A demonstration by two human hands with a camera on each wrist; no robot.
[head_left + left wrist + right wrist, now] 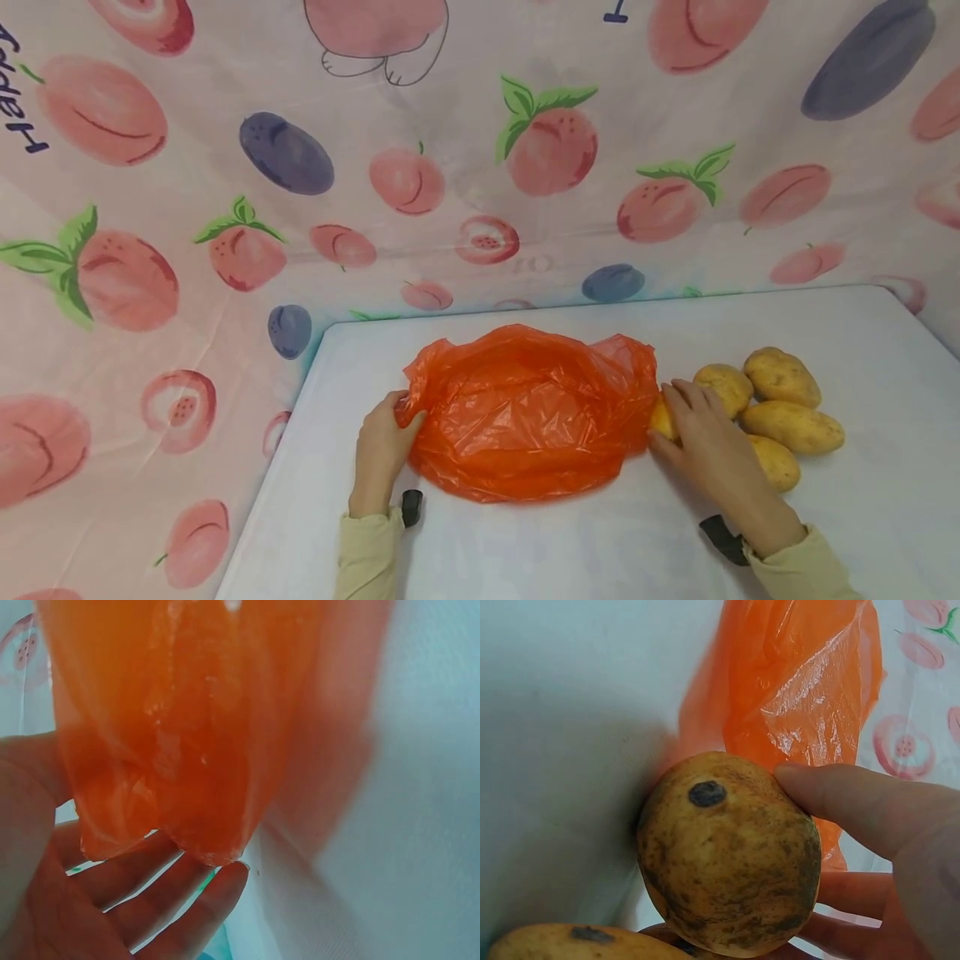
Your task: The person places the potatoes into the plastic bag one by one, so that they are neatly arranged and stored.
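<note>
A crumpled orange plastic bag (517, 417) lies spread on the table. My left hand (384, 442) holds the bag's left edge; in the left wrist view the orange film (202, 735) hangs between the thumb and the spread fingers (210, 907). At the bag's right edge, my right hand (708, 446) grips a yellow potato (731, 855), which has a dark spot on its skin. The thumb lies along one side of the potato, with the fingers partly hidden behind it. Several other potatoes (791, 427) sit just right of that hand.
A white cloth covers the table (525, 550). Behind it and to the left hangs a pink curtain (450, 100) printed with fruit. Black straps (723, 540) sit at both wrists, beside beige sleeves (367, 554).
</note>
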